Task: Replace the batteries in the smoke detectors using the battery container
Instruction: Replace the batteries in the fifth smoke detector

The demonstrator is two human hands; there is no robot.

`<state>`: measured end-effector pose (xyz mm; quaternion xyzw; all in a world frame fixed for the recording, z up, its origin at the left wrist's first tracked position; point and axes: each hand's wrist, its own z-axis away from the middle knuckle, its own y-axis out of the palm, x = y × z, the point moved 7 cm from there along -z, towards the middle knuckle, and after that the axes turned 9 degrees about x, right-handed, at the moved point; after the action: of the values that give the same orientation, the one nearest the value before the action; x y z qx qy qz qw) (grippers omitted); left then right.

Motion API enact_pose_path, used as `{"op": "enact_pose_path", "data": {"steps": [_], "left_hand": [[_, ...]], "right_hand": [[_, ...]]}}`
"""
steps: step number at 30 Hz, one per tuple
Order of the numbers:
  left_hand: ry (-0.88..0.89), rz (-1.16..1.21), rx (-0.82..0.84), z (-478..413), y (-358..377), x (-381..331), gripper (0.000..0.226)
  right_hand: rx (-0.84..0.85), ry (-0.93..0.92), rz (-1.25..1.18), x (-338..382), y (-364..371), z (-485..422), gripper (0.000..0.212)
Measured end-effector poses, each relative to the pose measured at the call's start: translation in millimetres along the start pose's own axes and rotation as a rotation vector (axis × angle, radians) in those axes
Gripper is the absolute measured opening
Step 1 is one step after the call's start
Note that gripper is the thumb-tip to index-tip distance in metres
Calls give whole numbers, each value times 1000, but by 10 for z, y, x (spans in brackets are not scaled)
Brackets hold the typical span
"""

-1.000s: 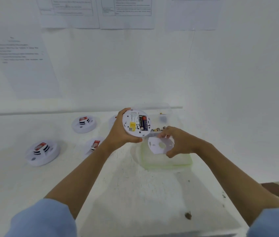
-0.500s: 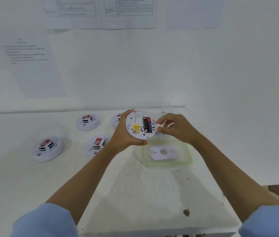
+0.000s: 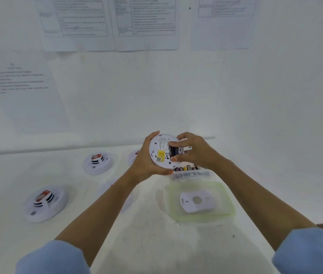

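While the left hand (image 3: 146,165) cups the open smoke detector (image 3: 162,153) from below, back side up, its fingers wrap the rim and hold it above the table (image 3: 146,234). Right hand (image 3: 194,153): fingers part-curled, fingertips (image 3: 173,144) on the batteries in the bay; can't tell if they pinch one or just press. Removed back cover (image 3: 197,201) lies on the green-rimmed lid (image 3: 225,196). Battery container (image 3: 191,172) sits just behind the lid, under the hands, several cells inside.

Progress, my read: swap underway on this unit, cover not refitted.

Count: two other detectors in full view, (image 3: 97,161) and (image 3: 45,202), plus two partly hidden by the left arm. One container, one lid, one loose cover.
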<state>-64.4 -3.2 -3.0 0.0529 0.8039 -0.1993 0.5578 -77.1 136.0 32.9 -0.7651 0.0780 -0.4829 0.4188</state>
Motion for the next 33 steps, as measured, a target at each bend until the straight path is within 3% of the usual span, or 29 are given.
{"op": "enact_pose_path", "data": {"steps": [6, 10, 16, 23, 27, 33], "left_hand": [[-16, 24, 18, -131, -114, 128, 100], [-15, 31, 29, -222, -153, 202, 100], [-27, 49, 18, -343, -152, 294, 100], [-59, 58, 8, -431, -100, 394, 98], [-63, 46, 3, -468, -72, 416, 98], [-80, 54, -4, -499, -43, 449, 100]], "right_hand": [[57, -81, 392, -47, 105, -153, 42], [-62, -275, 660, -29, 185, -181, 42], [-60, -368, 748, -137, 226, -268, 60], [-78, -403, 840, -375, 260, -310, 51], [-80, -384, 838, -425, 247, -317, 61], [-96, -422, 903, -403, 232, -296, 58]]}}
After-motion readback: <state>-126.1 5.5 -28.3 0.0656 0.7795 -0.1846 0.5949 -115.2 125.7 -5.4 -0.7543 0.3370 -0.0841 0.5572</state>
